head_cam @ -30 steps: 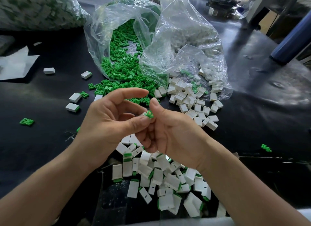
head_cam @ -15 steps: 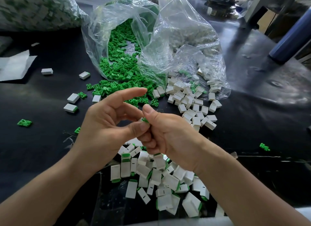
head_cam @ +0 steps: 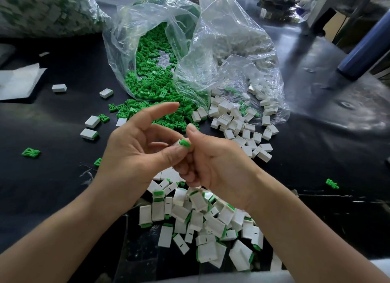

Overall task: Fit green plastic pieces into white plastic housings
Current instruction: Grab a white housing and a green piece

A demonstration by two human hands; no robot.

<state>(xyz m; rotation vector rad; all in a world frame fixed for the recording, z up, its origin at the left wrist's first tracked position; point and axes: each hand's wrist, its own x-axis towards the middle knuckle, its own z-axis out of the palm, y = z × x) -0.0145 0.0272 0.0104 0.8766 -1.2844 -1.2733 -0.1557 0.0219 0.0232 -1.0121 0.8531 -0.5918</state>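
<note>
Two clear bags lie open on the black worktop (head_cam: 52,177): the green bag (head_cam: 126,50) spills a green heap (head_cam: 152,86), and the white bag (head_cam: 236,50) beside it spills a white heap (head_cam: 236,122). Nearer the person lies a finished heap (head_cam: 200,219) of housings with green ends showing.

Above that heap the two hands meet. The left hand (head_cam: 130,156) pinches a housing (head_cam: 176,142) between thumb and middle fingers, with its index finger straight and free. The right hand (head_cam: 215,166) has its fingers curled in from the other side, seemingly clamped on the piece (head_cam: 184,143), with its thumb raised just beside it. The piece's green head pokes out of the housing's mouth, between the two thumbs and touching the left thumb tip. Fingers hide most of the housing, so I cannot tell how deep the piece sits.

The step in hand looks like insertion, with the piece entered but probably not home. The next move calls for a straight push along the housing while the left hand braces it, until the head sits flush like those in the finished heap. A skewed push could jam the piece.
</note>
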